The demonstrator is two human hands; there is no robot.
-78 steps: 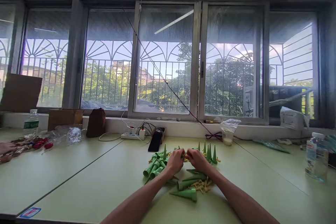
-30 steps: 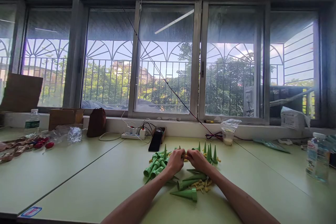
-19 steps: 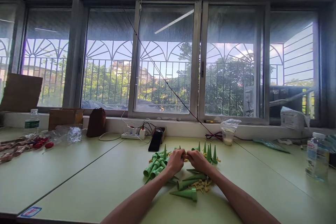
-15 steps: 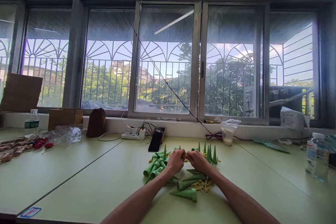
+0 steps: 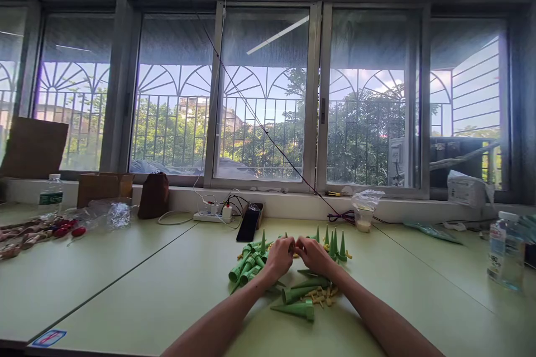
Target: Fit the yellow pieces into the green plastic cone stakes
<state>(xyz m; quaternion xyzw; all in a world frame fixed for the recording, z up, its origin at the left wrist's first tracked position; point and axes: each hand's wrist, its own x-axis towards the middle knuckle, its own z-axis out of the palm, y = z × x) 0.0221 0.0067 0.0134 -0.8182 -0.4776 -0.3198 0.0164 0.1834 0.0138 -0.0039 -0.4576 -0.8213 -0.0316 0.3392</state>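
My left hand [image 5: 281, 255] and my right hand [image 5: 313, 254] meet fingertip to fingertip over the table, both with curled fingers. Whatever they pinch is too small or hidden to make out. Left of my left hand lies a pile of green cone-shaped pieces [image 5: 248, 265]. Several green cones [image 5: 334, 245] stand upright beyond my right hand, with small yellow bits around them. Between my forearms lie more green cones [image 5: 298, 309] on their sides and a heap of small yellow pieces [image 5: 324, 295].
Behind the hands are a phone [image 5: 248, 225], a power strip [image 5: 209, 216] and a plastic cup [image 5: 363, 217] with a bag. A bottle [image 5: 506, 251] stands at the right. A brown pouch [image 5: 153, 195] and red-tipped items [image 5: 62, 230] are at the left.
The fingers of both hands have shifted very slightly where they meet. Nothing else has visibly moved.
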